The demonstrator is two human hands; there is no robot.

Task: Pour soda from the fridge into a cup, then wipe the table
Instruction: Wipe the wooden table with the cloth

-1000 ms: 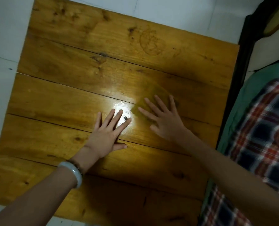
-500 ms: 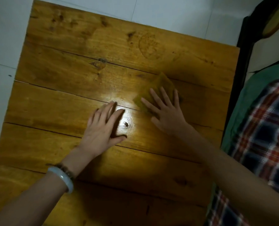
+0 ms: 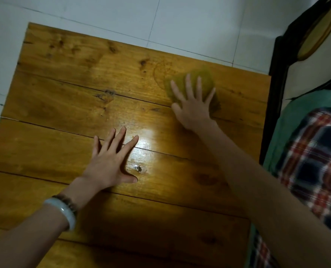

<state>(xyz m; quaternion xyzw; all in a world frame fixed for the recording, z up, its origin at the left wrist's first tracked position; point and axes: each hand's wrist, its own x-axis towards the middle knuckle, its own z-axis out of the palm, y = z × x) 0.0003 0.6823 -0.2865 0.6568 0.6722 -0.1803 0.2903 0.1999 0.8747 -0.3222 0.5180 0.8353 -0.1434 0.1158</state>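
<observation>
The wooden plank table (image 3: 54, 105) fills the view, and the wiping step looks well under way; no cup or soda shows here. The left hand (image 3: 108, 165) lies flat on the boards with fingers straight and spread, holding nothing, seemingly bracing the body, nearer the person than the right and well apart from it. The right hand (image 3: 191, 107) is reached out toward the table's far edge, fingers straight and fanned, palm pressing down on an olive-yellow cloth (image 3: 205, 78) - it pins the cloth flat and does not clutch it. The cloth sticks out beyond the fingertips and past the little-finger side. Just off the index finger, touching the cloth's edge, a faint ring mark (image 3: 159, 72) sits in the wood, and a small dark spot (image 3: 138, 168) lies just beyond the left thumb. To wipe well, I would press evenly through the whole palm, sweep in overlapping strokes along the grain over that ring, then draw back across the spot - lifting the left hand out of the way.
</observation>
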